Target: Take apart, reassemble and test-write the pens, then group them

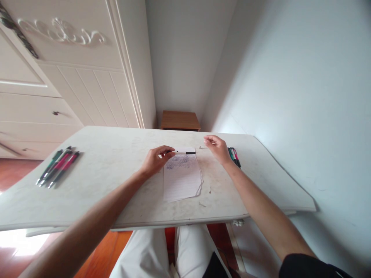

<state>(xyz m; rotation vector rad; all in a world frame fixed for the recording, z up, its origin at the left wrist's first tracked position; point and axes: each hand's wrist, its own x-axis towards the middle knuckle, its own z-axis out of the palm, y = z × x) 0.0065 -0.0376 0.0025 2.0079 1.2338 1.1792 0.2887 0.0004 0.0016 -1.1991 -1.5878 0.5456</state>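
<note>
My left hand (159, 157) is closed on one end of a pen (182, 153) with a white barrel and a black grip. The pen lies level above the top of a lined paper stack (183, 181), its thin tip pointing right. Blue scribbles cover the upper part of the sheet. To the right, my right hand (217, 148) hovers over the table with thumb and fingers pinched together. Something small and pale shows at those fingers, too small to name. A tiny object (199, 147) rests between the pen tip and my right hand.
Several pens (58, 166) in green, white and pink lie at the left of the white table (124, 204). More pens (234, 156) lie right, partly behind my right hand. Small dark specks dot the tabletop. A wall (319, 116) borders the right, a white cabinet (87, 88) the left.
</note>
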